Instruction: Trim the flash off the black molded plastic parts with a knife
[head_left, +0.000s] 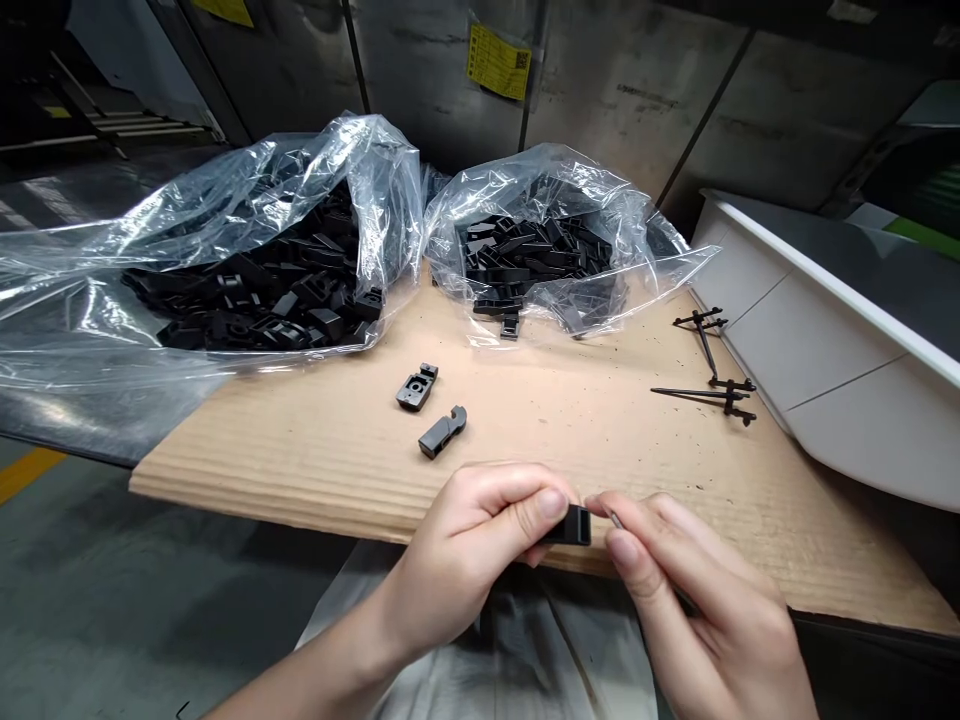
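Note:
Between the thumb and fingers of my left hand [495, 525] is a small black plastic part [574, 526], its hollow end facing right. Just right of that end, my right hand [697, 590] pinches a thin tool [615, 519]; only a short tip shows, and its kind is hidden by the fingers. The tip is close to the part, and I cannot tell whether they touch. Beyond my left hand, two loose dark plastic pieces lie on the cardboard: a clip with a hooked end [442, 432] and a block with a round socket [417, 387].
Two clear plastic bags, one at left [382, 190] and one at centre [540, 165], hold many black parts. Black sprue scraps [727, 393] lie beside a white bin [832, 330] on the right. The cardboard sheet [300, 450] has its front edge near my lap.

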